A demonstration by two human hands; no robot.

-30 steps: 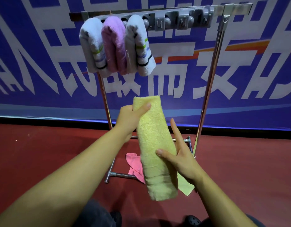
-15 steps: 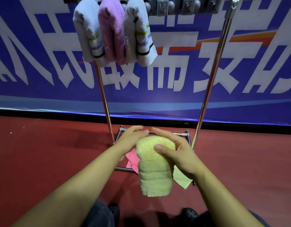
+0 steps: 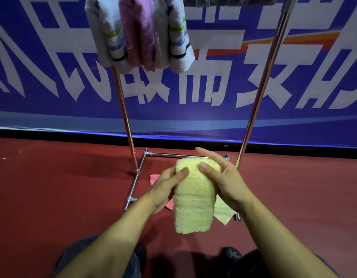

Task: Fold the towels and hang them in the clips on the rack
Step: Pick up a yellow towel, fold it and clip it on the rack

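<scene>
Both hands, the left hand (image 3: 165,187) and right hand (image 3: 223,177), are curling fingers around the doubled-over top of the thick pale-yellow terry towel (image 3: 193,201), keeping its fold compact in mid-air below the chrome clip rack (image 3: 259,93), probably for clipping.

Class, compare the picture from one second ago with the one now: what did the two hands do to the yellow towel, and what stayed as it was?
The yellow towel, then a long strip held up, is now doubled over and lower. The left hand slid from its top edge to its side; the right hand rose to grip the new fold. The three hung towels on the rack and the pink cloth on the floor kept their places.
</scene>
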